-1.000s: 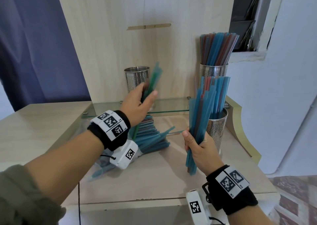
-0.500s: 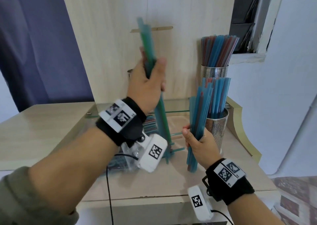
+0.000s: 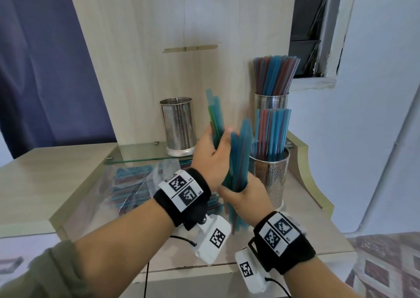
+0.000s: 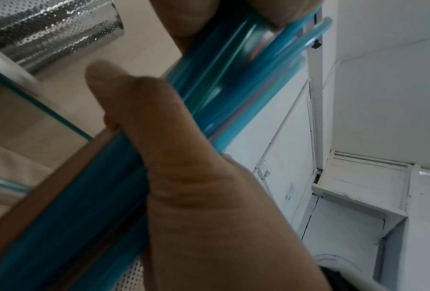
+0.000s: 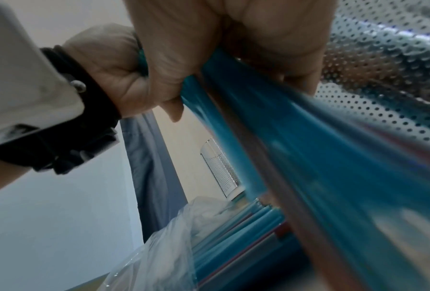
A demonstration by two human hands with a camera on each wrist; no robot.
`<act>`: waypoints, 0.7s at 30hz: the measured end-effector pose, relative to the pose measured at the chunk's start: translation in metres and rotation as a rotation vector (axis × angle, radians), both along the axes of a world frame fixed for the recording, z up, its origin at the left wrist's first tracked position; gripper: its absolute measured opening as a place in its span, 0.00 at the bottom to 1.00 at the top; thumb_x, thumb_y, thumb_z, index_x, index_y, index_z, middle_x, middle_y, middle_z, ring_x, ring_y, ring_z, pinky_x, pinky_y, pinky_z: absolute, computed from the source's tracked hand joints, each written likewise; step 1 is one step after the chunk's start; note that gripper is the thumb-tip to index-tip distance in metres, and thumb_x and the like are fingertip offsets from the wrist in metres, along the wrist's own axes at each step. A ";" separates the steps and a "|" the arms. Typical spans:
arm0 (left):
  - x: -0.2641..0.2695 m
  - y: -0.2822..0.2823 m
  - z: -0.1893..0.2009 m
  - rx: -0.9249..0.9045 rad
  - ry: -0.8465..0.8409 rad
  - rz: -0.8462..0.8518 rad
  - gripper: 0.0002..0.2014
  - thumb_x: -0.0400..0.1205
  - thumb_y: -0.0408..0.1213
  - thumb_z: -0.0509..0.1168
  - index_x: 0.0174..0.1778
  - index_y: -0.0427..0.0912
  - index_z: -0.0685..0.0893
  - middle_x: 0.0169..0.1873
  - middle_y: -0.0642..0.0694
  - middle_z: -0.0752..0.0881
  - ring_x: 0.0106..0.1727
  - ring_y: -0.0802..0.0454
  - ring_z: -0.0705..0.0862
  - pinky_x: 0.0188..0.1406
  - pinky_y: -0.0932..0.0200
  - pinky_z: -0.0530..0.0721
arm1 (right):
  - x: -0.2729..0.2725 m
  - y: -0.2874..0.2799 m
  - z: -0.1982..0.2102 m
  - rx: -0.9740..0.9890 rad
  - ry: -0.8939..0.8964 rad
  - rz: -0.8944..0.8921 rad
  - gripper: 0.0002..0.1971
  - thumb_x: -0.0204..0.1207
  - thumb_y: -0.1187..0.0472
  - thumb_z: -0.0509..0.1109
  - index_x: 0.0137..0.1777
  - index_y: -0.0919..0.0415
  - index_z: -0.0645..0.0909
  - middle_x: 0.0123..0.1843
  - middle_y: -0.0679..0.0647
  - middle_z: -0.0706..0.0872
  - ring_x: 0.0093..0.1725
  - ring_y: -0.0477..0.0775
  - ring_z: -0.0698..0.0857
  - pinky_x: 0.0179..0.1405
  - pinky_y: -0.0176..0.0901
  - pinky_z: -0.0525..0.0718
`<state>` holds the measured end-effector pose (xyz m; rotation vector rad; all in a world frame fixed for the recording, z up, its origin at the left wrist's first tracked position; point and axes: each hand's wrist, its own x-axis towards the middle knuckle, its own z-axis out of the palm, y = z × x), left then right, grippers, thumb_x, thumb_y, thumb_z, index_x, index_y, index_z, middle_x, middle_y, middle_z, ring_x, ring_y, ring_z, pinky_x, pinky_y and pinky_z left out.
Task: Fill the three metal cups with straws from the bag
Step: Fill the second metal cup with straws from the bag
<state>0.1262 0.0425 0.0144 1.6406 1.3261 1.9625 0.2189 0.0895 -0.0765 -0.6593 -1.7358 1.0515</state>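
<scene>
Blue and red plastic straws (image 3: pixel 238 159) stand bunched above the wooden tabletop (image 3: pixel 41 175), before the straw-filled perforated metal cup (image 3: pixel 270 179); the right hand (image 3: pixel 246 197) grips their lower part; the left hand (image 3: pixel 210 159) clasps blue-green straws (image 3: pixel 213 116) alongside.

blue n red straws (image 3: pixel 276 75), silver perforated cups (image 3: pixel 178 125), black-white wristbands (image 3: pixel 181 189)

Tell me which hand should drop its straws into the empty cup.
Left, probably. The left hand grips straws right beside the empty cup on the glass shelf. The right hand holds its bundle lower, in front of the already filled cup, farther away.
</scene>
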 end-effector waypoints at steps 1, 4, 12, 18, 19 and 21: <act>0.000 0.000 0.000 -0.012 -0.037 -0.024 0.10 0.79 0.52 0.58 0.45 0.51 0.78 0.34 0.63 0.87 0.40 0.66 0.85 0.43 0.68 0.82 | -0.001 -0.001 0.001 -0.007 -0.007 -0.038 0.18 0.58 0.45 0.80 0.43 0.49 0.78 0.42 0.53 0.86 0.41 0.48 0.86 0.39 0.39 0.83; -0.003 -0.006 0.008 -0.035 -0.076 -0.103 0.15 0.77 0.57 0.56 0.49 0.50 0.77 0.36 0.63 0.87 0.41 0.66 0.85 0.45 0.67 0.81 | -0.002 -0.002 0.004 -0.018 -0.064 0.004 0.15 0.62 0.46 0.75 0.38 0.56 0.80 0.33 0.53 0.83 0.31 0.50 0.83 0.34 0.48 0.83; -0.034 -0.017 0.072 0.180 0.762 0.208 0.27 0.86 0.48 0.54 0.81 0.45 0.60 0.76 0.47 0.67 0.76 0.56 0.68 0.74 0.49 0.72 | 0.003 0.000 0.012 -0.102 -0.031 0.179 0.07 0.74 0.66 0.76 0.46 0.53 0.85 0.42 0.47 0.89 0.42 0.42 0.88 0.45 0.36 0.86; -0.032 -0.015 0.043 0.047 0.920 0.097 0.21 0.89 0.43 0.48 0.73 0.39 0.75 0.64 0.46 0.81 0.61 0.67 0.76 0.63 0.78 0.69 | 0.004 -0.001 0.010 -0.122 -0.025 0.196 0.07 0.74 0.65 0.76 0.49 0.56 0.84 0.39 0.51 0.89 0.41 0.48 0.89 0.43 0.38 0.86; -0.033 -0.017 0.037 0.079 0.853 0.094 0.22 0.89 0.44 0.48 0.74 0.39 0.74 0.67 0.46 0.80 0.66 0.65 0.75 0.67 0.75 0.69 | 0.005 -0.002 0.010 -0.118 -0.023 0.190 0.05 0.75 0.66 0.76 0.48 0.59 0.84 0.38 0.53 0.90 0.40 0.47 0.89 0.42 0.37 0.86; -0.038 -0.019 0.031 0.158 0.653 0.115 0.24 0.88 0.46 0.46 0.76 0.39 0.71 0.72 0.46 0.77 0.73 0.62 0.73 0.73 0.66 0.69 | 0.006 -0.001 0.010 -0.119 0.001 0.172 0.03 0.75 0.68 0.75 0.47 0.63 0.84 0.39 0.57 0.91 0.41 0.49 0.90 0.45 0.40 0.88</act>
